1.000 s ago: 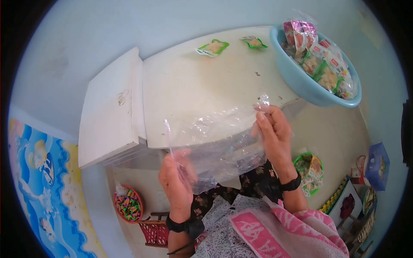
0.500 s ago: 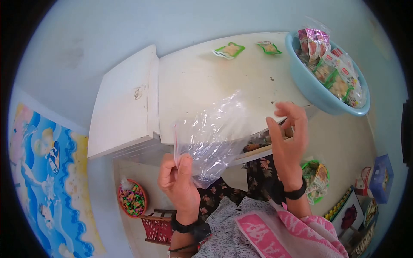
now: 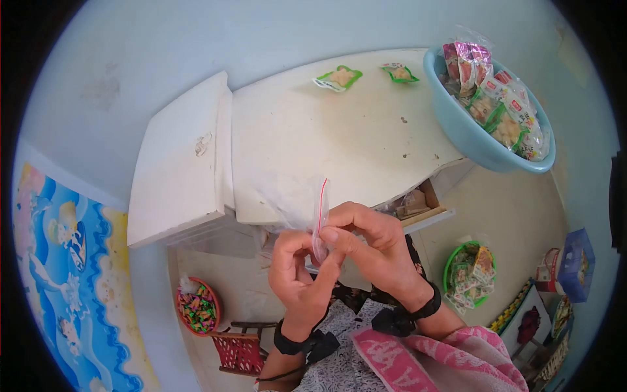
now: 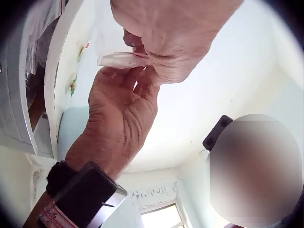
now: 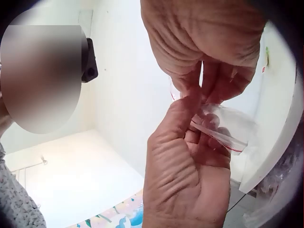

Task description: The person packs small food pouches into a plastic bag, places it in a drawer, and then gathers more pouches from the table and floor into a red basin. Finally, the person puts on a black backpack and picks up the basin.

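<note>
A clear plastic bag (image 3: 287, 202) with a red seal line is pinched along its edge by both hands, above the table's front edge. The left hand (image 3: 300, 277) holds it from the left, fingers curled. Close against it, the right hand (image 3: 375, 251) pinches the same edge between thumb and fingers. In the left wrist view the bag (image 4: 121, 60) shows as a folded strip between the hands. In the right wrist view part of the bag (image 5: 225, 126) spreads out beyond the fingers.
Two green-edged packets (image 3: 341, 78) (image 3: 399, 73) lie on the white table (image 3: 294, 130). A blue basin (image 3: 470, 134) of packets stands at its right end. Below are an open drawer (image 3: 428, 215), a green basket (image 3: 447, 268) and a red bowl (image 3: 217, 302) of wrapped pieces.
The right hand let go of the bag, then came back left and took its edge beside the left hand. The bag, spread wide before, is now gathered and turned toward the left.
</note>
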A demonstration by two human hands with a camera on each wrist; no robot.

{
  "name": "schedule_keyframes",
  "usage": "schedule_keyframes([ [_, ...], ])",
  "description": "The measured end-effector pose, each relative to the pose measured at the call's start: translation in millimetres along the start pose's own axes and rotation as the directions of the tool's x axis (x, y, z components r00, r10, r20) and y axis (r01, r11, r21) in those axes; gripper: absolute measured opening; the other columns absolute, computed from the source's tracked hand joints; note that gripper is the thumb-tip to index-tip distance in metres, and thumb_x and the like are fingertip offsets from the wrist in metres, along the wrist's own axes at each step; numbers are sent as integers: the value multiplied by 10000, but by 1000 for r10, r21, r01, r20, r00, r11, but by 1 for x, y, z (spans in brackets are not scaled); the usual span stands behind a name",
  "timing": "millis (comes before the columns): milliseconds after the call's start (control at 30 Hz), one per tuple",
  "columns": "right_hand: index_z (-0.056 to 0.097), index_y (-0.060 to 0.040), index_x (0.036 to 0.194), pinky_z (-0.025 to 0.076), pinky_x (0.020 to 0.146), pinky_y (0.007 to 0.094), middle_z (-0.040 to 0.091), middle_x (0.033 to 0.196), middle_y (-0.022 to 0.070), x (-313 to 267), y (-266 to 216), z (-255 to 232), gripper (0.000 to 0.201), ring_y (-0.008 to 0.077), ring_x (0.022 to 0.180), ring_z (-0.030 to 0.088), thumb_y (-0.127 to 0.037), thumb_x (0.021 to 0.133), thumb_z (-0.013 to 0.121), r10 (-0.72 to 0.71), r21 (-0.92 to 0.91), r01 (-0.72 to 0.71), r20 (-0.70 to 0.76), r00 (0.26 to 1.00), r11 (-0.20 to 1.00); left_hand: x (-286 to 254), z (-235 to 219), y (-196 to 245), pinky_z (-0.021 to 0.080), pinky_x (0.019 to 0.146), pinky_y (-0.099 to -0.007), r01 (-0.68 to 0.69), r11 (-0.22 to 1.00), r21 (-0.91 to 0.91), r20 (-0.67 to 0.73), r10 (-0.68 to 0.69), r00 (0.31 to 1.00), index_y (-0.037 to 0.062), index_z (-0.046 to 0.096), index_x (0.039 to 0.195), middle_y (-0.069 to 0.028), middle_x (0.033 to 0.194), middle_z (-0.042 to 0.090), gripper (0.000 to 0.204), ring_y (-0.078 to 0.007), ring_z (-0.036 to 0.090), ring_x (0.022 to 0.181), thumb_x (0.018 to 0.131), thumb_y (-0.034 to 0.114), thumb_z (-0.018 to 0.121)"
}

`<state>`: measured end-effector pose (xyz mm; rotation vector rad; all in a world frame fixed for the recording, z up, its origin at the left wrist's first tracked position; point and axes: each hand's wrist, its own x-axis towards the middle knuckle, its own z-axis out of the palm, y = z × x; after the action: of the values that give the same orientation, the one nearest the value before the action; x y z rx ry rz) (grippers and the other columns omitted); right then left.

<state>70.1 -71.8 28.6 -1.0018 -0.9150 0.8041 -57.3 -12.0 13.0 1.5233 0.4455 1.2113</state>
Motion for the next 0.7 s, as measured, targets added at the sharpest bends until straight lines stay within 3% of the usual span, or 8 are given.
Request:
schedule_keyframes([
  [133, 708, 28, 1043, 520, 845, 286, 714, 968, 55, 3, 8, -3, 102, 118, 895, 639, -57, 1001, 672, -37, -65, 35, -18, 999, 997, 2, -15, -11, 441, 727, -240, 44, 996, -79, 73, -38, 997, -2, 625, 1081, -34, 982, 570, 162, -92, 515, 821, 944, -39, 704],
  [233, 706, 19, 1043, 514, 851, 276, 723, 969, 47, 4, 6, -3, 98, 104, 912, 636, -64, 1010, 664, 51, -19, -52, -49, 998, 998, 5, -22, -16, 456, 729, -248, 1, 999, -44, 75, 2, 997, -6, 639, 1088, -43, 961, 596, 110, -95, 539, 825, 981, -22, 662],
  [333, 694, -8, 1044, 509, 826, 261, 739, 989, 41, 8, 18, -10, 120, 84, 914, 625, -113, 1041, 636, 41, 31, -37, -121, 992, 999, 6, -20, -8, 470, 730, -257, 136, 972, -190, -62, -150, 987, -10, 646, 1069, -49, 928, 607, 82, -97, 560, 835, 988, -5, 663],
  [433, 671, -33, 1043, 503, 788, 252, 751, 1005, 40, 13, 19, -21, 153, 71, 883, 615, -165, 1069, 598, 66, 58, -57, -171, 983, 997, 10, -25, -7, 451, 711, -253, 76, 997, -27, -131, -79, 988, 18, 625, 1067, -40, 911, 611, 61, -98, 542, 762, 1018, 53, 630],
  [533, 655, -41, 1056, 505, 763, 258, 761, 1035, 46, 19, 25, -24, 173, 73, 863, 616, -194, 1079, 578, 122, 73, -111, -174, 977, 991, 10, -22, 1, 476, 703, -252, 23, 998, 56, -169, -13, 986, -28, 649, 1049, -61, 930, 633, 77, -107, 577, 774, 975, -22, 669],
  [633, 657, -42, 1066, 511, 764, 267, 760, 1062, 41, 33, 27, -22, 181, 71, 882, 629, -201, 1083, 572, 87, 9, -86, -78, 993, 996, 23, -21, -1, 462, 674, -249, -228, 921, 316, -116, 276, 954, -31, 648, 1056, -81, 930, 645, 93, -100, 560, 734, 966, -36, 667],
  [700, 657, -43, 1074, 518, 763, 277, 758, 1043, 57, 46, 25, -19, 168, 107, 882, 656, -195, 1071, 586, 69, -56, -72, -58, 996, 996, 44, -18, 1, 452, 658, -246, -270, 879, 393, -109, 336, 935, -22, 656, 1048, -66, 894, 646, 79, -85, 544, 719, 971, -11, 671],
])
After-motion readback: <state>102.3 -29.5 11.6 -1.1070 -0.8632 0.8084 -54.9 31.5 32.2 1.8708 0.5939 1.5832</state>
